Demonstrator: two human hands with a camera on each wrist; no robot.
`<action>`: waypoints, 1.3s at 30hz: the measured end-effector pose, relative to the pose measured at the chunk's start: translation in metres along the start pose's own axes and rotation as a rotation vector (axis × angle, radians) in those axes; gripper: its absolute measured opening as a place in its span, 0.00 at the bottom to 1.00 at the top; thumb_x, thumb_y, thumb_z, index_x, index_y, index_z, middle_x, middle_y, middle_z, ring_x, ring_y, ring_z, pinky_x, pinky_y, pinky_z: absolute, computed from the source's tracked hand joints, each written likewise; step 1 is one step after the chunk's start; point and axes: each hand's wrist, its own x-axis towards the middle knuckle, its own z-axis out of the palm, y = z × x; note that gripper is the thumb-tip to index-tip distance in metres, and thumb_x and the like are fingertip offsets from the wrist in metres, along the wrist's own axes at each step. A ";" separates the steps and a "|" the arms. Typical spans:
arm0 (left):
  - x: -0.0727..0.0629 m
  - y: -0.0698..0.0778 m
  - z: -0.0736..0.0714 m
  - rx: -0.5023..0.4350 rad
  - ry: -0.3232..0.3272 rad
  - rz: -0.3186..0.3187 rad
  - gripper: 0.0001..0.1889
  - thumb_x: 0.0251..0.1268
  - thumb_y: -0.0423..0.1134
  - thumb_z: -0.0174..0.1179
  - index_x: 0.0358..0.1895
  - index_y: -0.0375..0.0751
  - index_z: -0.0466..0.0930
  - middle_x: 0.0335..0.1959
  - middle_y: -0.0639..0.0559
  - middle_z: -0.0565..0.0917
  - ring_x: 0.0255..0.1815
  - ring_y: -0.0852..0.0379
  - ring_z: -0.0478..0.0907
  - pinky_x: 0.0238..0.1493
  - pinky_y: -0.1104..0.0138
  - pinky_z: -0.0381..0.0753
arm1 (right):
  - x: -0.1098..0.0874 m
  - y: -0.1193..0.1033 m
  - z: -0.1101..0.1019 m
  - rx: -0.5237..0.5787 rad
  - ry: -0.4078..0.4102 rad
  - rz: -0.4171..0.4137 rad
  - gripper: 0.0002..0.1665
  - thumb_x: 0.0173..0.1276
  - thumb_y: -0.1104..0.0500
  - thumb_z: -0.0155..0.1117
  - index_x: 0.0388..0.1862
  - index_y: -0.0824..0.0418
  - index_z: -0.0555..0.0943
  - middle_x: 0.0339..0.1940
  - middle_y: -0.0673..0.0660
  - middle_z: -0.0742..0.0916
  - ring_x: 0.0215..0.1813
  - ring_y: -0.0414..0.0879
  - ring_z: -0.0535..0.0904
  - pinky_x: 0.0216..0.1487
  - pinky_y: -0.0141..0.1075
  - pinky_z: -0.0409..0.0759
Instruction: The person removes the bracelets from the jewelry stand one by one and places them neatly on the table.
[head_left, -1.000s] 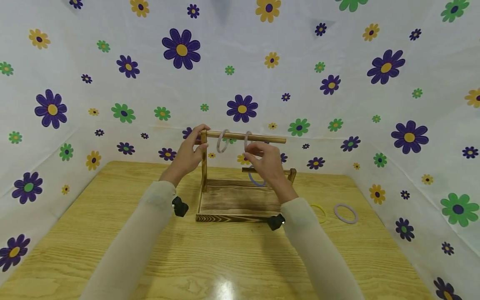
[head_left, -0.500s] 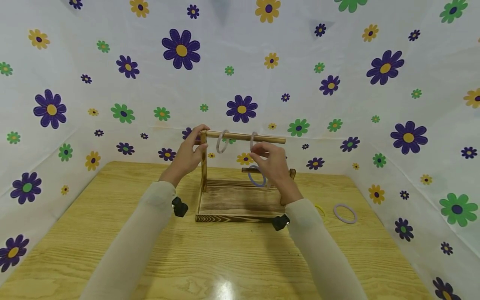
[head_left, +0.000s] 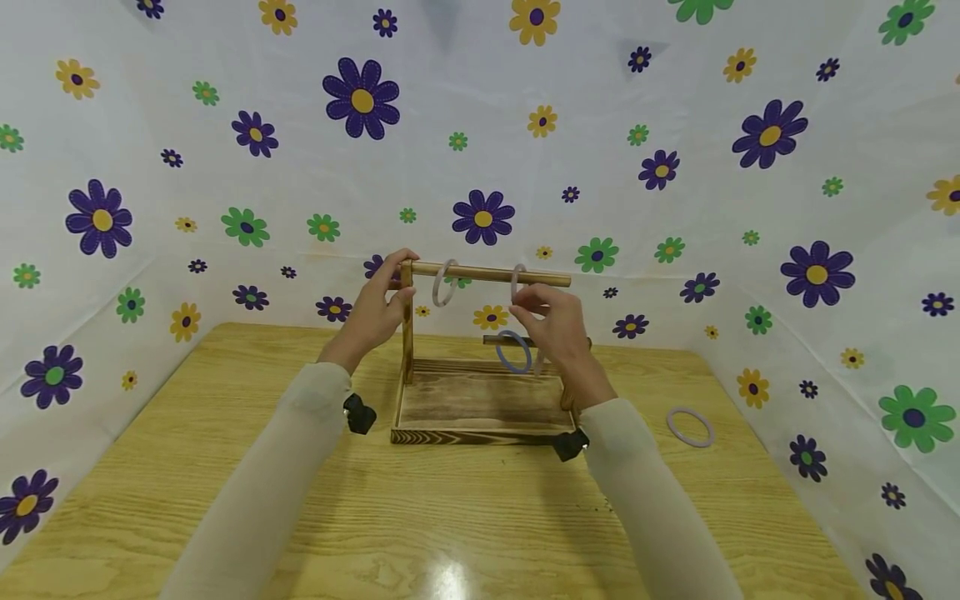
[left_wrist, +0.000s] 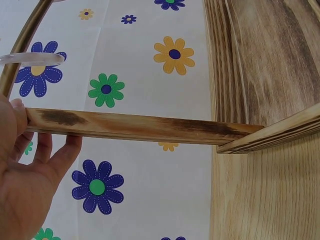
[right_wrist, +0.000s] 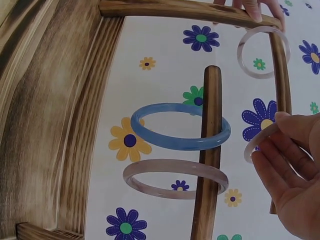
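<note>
My left hand [head_left: 367, 317] grips the top of the left post [left_wrist: 150, 128] of a wooden bangle stand [head_left: 465, 436], thumb on one side and fingers on the other. With thumb and fingers my right hand [head_left: 558, 325] pinches a pale bangle [right_wrist: 261, 136], which encircles the upper bar [head_left: 480, 272] toward its free right end. Nearer the left post, another pale bangle [right_wrist: 240, 57] hangs on that bar. The lower bar [right_wrist: 212, 90] carries a blue bangle [right_wrist: 175, 143] and a greyish-pink bangle [right_wrist: 160, 191]. My right hand partly hides the lower bar's post in the head view.
A lavender bangle [head_left: 701, 445] lies flat on the wooden table [head_left: 420, 517], right of the stand. Flower-printed white cloth [head_left: 285, 175] closes off the back and both sides. Small dark specks [head_left: 603, 505] show on the table beside my right forearm.
My right hand has slid the pinched bangle rightward along the upper bar. The right forearm now covers the yellow ring on the table. My left hand has stayed at the post.
</note>
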 end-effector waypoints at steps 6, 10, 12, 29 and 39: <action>0.000 0.000 0.000 -0.002 -0.001 -0.008 0.25 0.82 0.33 0.49 0.75 0.58 0.60 0.63 0.38 0.74 0.67 0.34 0.76 0.55 0.41 0.84 | -0.001 0.002 -0.003 -0.016 0.002 0.002 0.06 0.67 0.69 0.71 0.41 0.72 0.86 0.41 0.69 0.90 0.46 0.61 0.90 0.54 0.50 0.88; -0.001 0.000 0.000 0.000 -0.003 -0.008 0.25 0.83 0.35 0.48 0.75 0.58 0.59 0.64 0.38 0.74 0.67 0.35 0.76 0.55 0.41 0.84 | -0.002 0.002 -0.005 -0.034 0.000 0.001 0.07 0.68 0.68 0.71 0.42 0.71 0.86 0.41 0.68 0.91 0.46 0.61 0.90 0.52 0.50 0.89; -0.001 0.000 0.000 0.000 -0.005 -0.006 0.24 0.83 0.36 0.48 0.75 0.57 0.59 0.63 0.38 0.74 0.67 0.35 0.76 0.55 0.41 0.84 | -0.003 0.003 -0.007 -0.045 0.000 0.004 0.07 0.68 0.68 0.71 0.42 0.71 0.86 0.42 0.68 0.91 0.47 0.61 0.90 0.51 0.50 0.89; -0.001 0.003 -0.002 -0.001 -0.006 -0.007 0.25 0.83 0.34 0.48 0.75 0.57 0.59 0.64 0.38 0.74 0.67 0.35 0.76 0.55 0.41 0.84 | -0.008 0.009 -0.020 -0.063 0.004 0.029 0.07 0.69 0.68 0.71 0.44 0.71 0.86 0.43 0.69 0.90 0.47 0.62 0.89 0.53 0.51 0.88; -0.001 0.005 -0.001 0.002 -0.006 -0.012 0.25 0.83 0.34 0.48 0.76 0.57 0.59 0.63 0.37 0.75 0.67 0.35 0.76 0.55 0.41 0.84 | -0.011 0.016 -0.029 -0.063 0.005 0.042 0.07 0.68 0.68 0.71 0.43 0.71 0.86 0.42 0.69 0.90 0.47 0.61 0.89 0.53 0.52 0.88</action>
